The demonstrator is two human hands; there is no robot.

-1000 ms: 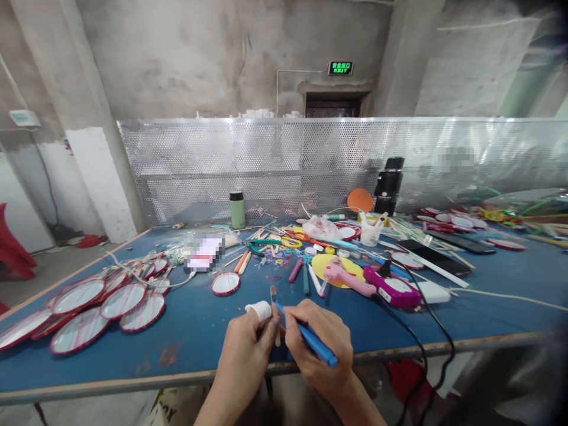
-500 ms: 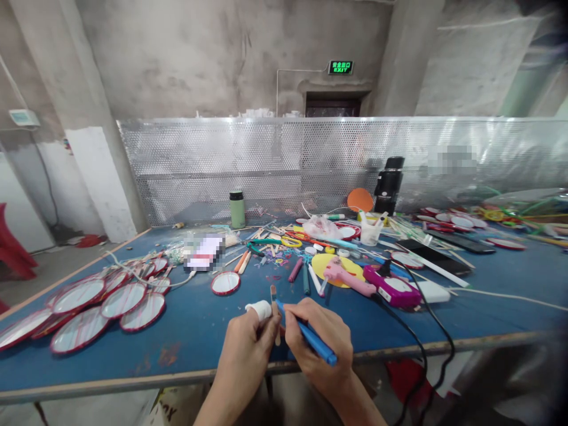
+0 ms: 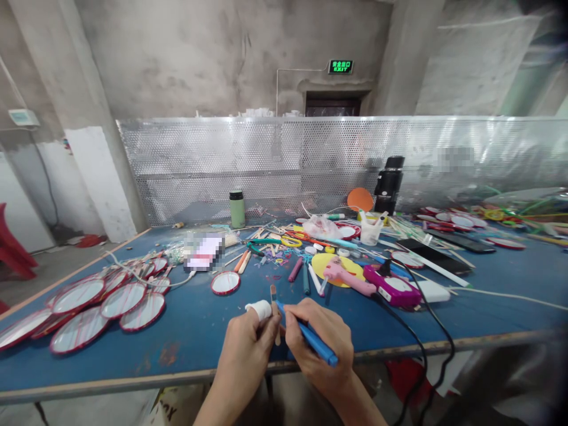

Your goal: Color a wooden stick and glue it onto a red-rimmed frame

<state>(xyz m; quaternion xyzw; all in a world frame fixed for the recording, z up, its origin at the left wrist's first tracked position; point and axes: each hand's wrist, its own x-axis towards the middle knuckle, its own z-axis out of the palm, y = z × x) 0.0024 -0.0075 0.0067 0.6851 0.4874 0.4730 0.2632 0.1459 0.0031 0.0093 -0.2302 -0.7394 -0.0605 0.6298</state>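
A blue desk [image 3: 190, 331], scuffed brown in one patch, runs across; at its near edge the left hand [image 3: 248, 340], with a white wrap [image 3: 258, 310] on one finger, pinches one wooden stick [image 3: 273, 292], while the right hand [image 3: 320, 340] grips one blue pen [image 3: 322, 349] whose tip meets or nearly meets it (I cannot tell which). Further in lie a heap of red-rimmed discs [image 3: 119, 300] at left, too overlapped to count, and one similar disc [image 3: 225, 283] alone. Next come three pens [image 3: 306, 279] and one pink glue gun [image 3: 348, 278] across one yellow disc [image 3: 322, 264]. Behind stand two bottles, one green [image 3: 237, 212], one black [image 3: 389, 186]. Past the perforated metal screen [image 3: 213, 154] rises a gray wall [image 3: 177, 59] with one doorway [image 3: 332, 106] and one exit sign [image 3: 341, 67].
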